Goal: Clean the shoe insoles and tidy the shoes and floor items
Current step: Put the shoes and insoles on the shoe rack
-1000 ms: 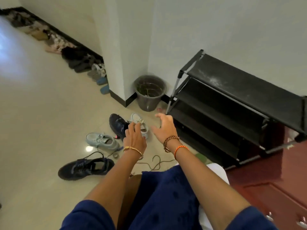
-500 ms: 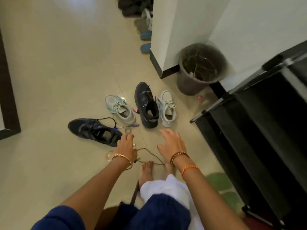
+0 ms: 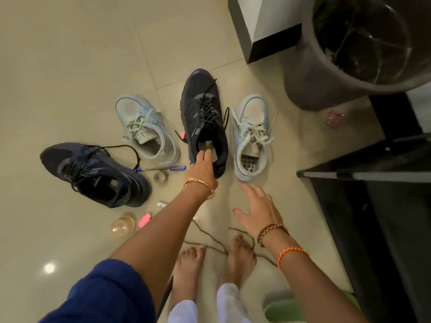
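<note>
Now left hand (image 3: 202, 169) reaching dark sneaker (image 3: 203, 120)

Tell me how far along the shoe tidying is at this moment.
Barely begun. Nothing looks tidied: four shoes, a pen and a cord lie scattered. The left hand reaches into the upright dark shoe; the right hand hovers open. Insoles and floor items remain.

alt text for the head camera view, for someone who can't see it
A person's left hand reaches into the heel of a dark sneaker on a tiled floor, the right hand open nearby. Two pale blue sneakers and another dark sneaker lie around it.
</note>
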